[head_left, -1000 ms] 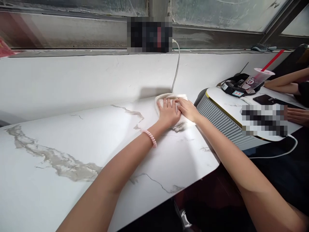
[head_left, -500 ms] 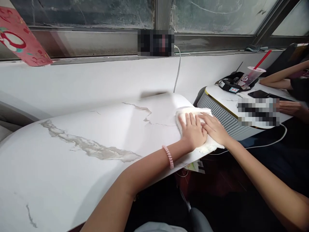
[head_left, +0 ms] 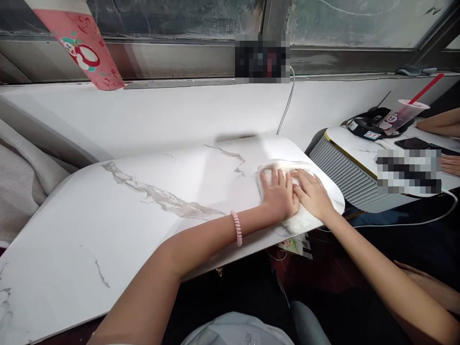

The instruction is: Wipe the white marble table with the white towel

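A fluffy white cloth (head_left: 304, 221) lies flat on the right part of a white tabletop (head_left: 143, 239) with grey-brown marbling. My left hand (head_left: 280, 194) presses on it, palm down with fingers spread; a pink coil band (head_left: 236, 228) circles the wrist. Right beside it, my right hand (head_left: 313, 194) also lies flat on the cloth, fingers stretched out, its thumb side touching the left hand. Neither hand grips the cloth. The cloth reaches the table's front edge, and its middle is hidden under both hands.
At the right stands a second table with a ribbed side (head_left: 345, 170), holding a clear cup with red straw (head_left: 402, 117), a black headset-like device (head_left: 366, 127) and a phone (head_left: 415, 143). Another person's hand (head_left: 451, 164) rests there. A pink paper cup (head_left: 84, 50) is at upper left.
The view has swung left. Both hands and the cloth have slid left along the tabletop, away from its rounded right end, which now shows beyond the cloth.
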{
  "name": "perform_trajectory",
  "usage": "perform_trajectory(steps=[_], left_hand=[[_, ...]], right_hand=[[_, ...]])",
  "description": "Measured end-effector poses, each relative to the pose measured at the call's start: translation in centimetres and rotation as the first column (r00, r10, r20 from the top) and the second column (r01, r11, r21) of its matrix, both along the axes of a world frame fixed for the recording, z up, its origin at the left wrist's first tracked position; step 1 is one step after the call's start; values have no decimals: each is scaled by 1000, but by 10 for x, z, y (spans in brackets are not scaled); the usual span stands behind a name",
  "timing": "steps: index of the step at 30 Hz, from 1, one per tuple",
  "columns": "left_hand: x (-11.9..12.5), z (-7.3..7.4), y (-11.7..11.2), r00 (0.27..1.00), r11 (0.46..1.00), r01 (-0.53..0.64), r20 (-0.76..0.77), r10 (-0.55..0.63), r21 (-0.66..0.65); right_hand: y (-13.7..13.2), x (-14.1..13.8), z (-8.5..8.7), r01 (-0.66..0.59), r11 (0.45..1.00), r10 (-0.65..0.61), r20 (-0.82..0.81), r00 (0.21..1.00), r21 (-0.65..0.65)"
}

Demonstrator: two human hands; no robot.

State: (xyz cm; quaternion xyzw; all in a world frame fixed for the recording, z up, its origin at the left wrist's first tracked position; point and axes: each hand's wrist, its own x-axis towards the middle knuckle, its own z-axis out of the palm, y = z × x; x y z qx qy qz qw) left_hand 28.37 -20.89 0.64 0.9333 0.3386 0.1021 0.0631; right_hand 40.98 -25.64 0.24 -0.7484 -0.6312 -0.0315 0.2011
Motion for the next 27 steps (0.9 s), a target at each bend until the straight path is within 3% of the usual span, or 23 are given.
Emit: perform_trajectory(steps=[5,10,18,23,27], left_hand=[[-9,0,49,1000,996,-25,10,26,-82],[-10,0,105,994,986,-93,40,99,-137],[-13,-1,182,983,979,-162,64,171,-124],[-20,-2,206,982,983,-171,75,176,-71],[-23,-2,205,981,983,-177,69,181,-54]], right_hand=[[47,-13,1,-5,1000,7,-53,999,30],[108,-12,2,-90,995,95,-100,990,52],[198,-11,-4,-76,994,87,-145,986,76],[225,-20,-3,-45,995,62,-194,979,89],[226,-24,-1,-37,996,52,-198,979,76]])
